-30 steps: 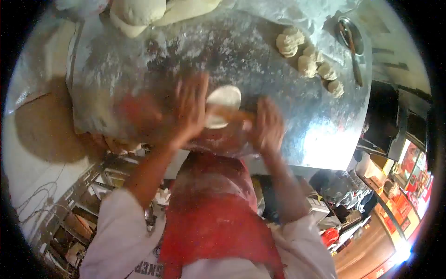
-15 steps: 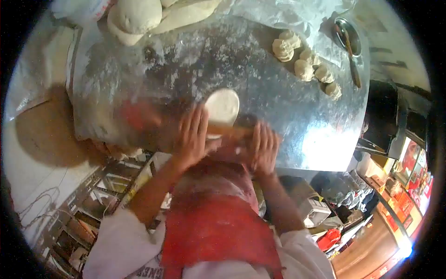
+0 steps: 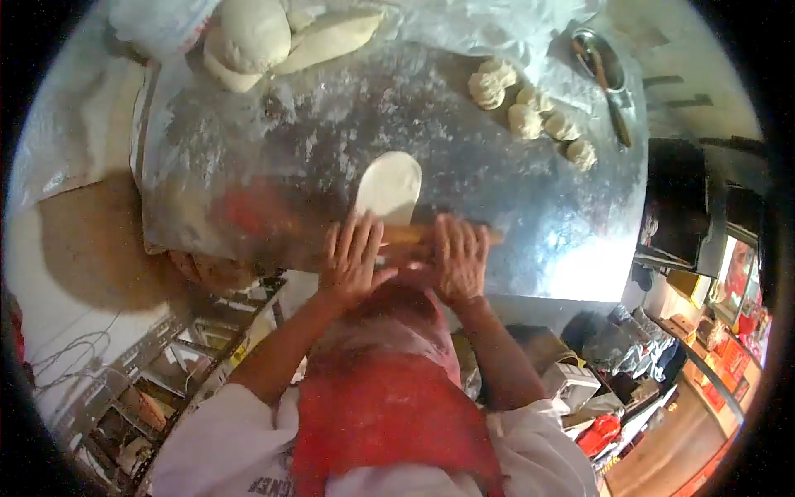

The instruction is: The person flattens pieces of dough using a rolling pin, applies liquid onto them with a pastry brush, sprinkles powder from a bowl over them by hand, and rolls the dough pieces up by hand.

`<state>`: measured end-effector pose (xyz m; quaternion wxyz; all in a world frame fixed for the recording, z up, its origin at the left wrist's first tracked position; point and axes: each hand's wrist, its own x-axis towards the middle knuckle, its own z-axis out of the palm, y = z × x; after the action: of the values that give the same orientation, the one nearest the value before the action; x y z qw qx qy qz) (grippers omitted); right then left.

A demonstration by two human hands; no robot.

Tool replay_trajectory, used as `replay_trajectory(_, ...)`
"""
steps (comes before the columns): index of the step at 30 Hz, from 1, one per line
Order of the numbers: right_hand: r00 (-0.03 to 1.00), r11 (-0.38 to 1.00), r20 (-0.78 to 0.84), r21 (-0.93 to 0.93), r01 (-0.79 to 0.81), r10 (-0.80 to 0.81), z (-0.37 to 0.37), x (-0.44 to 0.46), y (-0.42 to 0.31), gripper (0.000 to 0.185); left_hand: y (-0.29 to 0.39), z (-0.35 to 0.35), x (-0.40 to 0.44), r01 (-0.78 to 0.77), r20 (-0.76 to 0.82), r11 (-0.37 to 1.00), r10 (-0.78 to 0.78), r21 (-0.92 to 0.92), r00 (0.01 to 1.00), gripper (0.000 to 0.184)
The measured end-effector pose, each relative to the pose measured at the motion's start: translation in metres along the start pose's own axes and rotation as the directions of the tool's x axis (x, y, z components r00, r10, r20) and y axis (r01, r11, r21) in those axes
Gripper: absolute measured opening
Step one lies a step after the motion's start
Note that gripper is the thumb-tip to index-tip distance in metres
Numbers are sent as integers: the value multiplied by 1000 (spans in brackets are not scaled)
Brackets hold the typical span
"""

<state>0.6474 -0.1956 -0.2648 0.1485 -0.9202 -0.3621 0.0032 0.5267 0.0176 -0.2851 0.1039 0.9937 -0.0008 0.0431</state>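
Observation:
A wooden rolling pin (image 3: pixel 403 234) lies across the near end of a flat, oblong piece of dough (image 3: pixel 391 184). My left hand (image 3: pixel 352 258) rests over the pin's left part, its fingers laid across the wood. Over the right part is my right hand (image 3: pixel 460 258), fingers draped the same way, with the pin's tip sticking out beyond it. The dough stretches away from me on the floured metal worktop (image 3: pixel 290 149). Its near end is partly hidden by the pin.
Several small twisted dough lumps (image 3: pixel 525 121) sit at the upper right. Beyond them stands a metal bowl (image 3: pixel 598 60) with a long-handled utensil (image 3: pixel 614 108). A large dough mass (image 3: pixel 255 37) lies at the far left, beside plastic sheeting (image 3: pixel 497 29).
The flat dough now looks longer beyond the pin. Both hands remain on the rolling pin, slightly closer together. The camera view has shifted a little.

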Motion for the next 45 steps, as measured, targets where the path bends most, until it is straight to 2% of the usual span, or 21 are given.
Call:
replay_trajectory(3, 986, 986, 24, 13, 165, -166, -7, 19, 12, 63, 1, -14, 37, 57, 86, 994, -49, -90, 995, 81)
replay_trajectory(5, 983, 984, 53, 51, 173, -176, -8, 26, 22, 59, -32, 20, 97, 142, -129, 942, -188, -303, 974, 71)
replay_trajectory(8, 987, 990, 109, 93, 110, -120, -22, -7, 43, 54, -44, -1, 156, 160, -54, 895, -199, -416, 978, 54)
replay_trajectory(10, 995, 992, 95, 123, 1, -13, -39, -44, 56, 51, -54, -12, 165, 201, 266, 904, -102, -377, 958, 33)
replay_trajectory(11, 996, 993, 93, 119, -3, -8, -43, -65, 64, 51, -55, -14, 165, 169, 135, 890, -122, -423, 983, 19)
replay_trajectory(12, 986, 983, 129, 140, -121, 103, -44, -88, 74, 53, -54, -19, 168, 164, 134, 890, -117, -426, 984, 19)
replay_trajectory(14, 964, 960, 163, 153, -234, 209, -44, -112, 81, 55, -51, -43, 185, 42, -268, 886, -185, -462, 946, 21)
replay_trajectory(16, 823, 825, 212, 104, -555, 527, -49, -117, 77, 63, -35, -75, 200, 0, -287, 840, -185, -542, 940, 25)
replay_trajectory(17, 804, 793, 204, 153, -590, 559, -52, -111, 75, 69, -29, -81, 205, 36, -130, 861, -118, -507, 984, 26)
replay_trajectory(18, 807, 797, 201, 148, -585, 555, -57, -102, 70, 69, -29, -84, 206, 68, 39, 882, -56, -467, 998, 28)
replay_trajectory(21, 851, 827, 234, 220, -517, 470, -68, -59, 49, 69, -45, -24, 162, -217, -110, 915, 190, -340, 976, 29)
replay_trajectory(22, 910, 900, 225, 194, -391, 348, -71, -36, 36, 69, -46, -15, 136, -340, -197, 890, 291, -304, 936, 28)
replay_trajectory(25, 982, 999, 187, -41, -27, 34, -4, 40, 21, 67, -48, -13, 47, -313, -81, 932, 303, -181, 949, 28)
replay_trajectory(29, 992, 994, 71, -14, 109, -108, 37, 148, -7, 59, -63, -26, -23, -139, -88, 962, 121, -235, 989, 31)
replay_trajectory(32, 981, 996, 171, -6, 94, -92, 47, 199, -28, 52, -80, -32, -29, -72, -124, 964, 42, -255, 991, 38)
replay_trajectory(34, 972, 981, 181, -91, 169, -150, 58, 226, -48, 47, -94, -36, -19, 102, -130, 966, -136, -238, 982, 43)
replay_trajectory(36, 974, 974, 186, 208, 93, -132, 51, 249, -77, 46, -111, -43, -14, 119, -168, 977, -149, -175, 974, 44)
replay_trajectory(40, 992, 970, -82, 217, 107, -91, 32, 220, -21, 51, -126, -65, -20, 154, -87, 985, -160, -73, 983, 45)
replay_trajectory(42, 1000, 998, 14, 54, -25, 24, -2, 167, 34, 56, -117, -80, 4, 90, -26, 994, -92, -62, 995, 45)
replay_trajectory(44, 989, 967, -109, -224, -117, 95, 18, 91, 111, 58, -96, -91, 40, 127, -120, 975, -150, -182, 981, 48)
replay_trajectory(45, 988, 963, -112, -235, -132, 108, 15, 72, 118, 58, -87, -78, 66, 84, -165, 952, -137, -295, 977, 44)
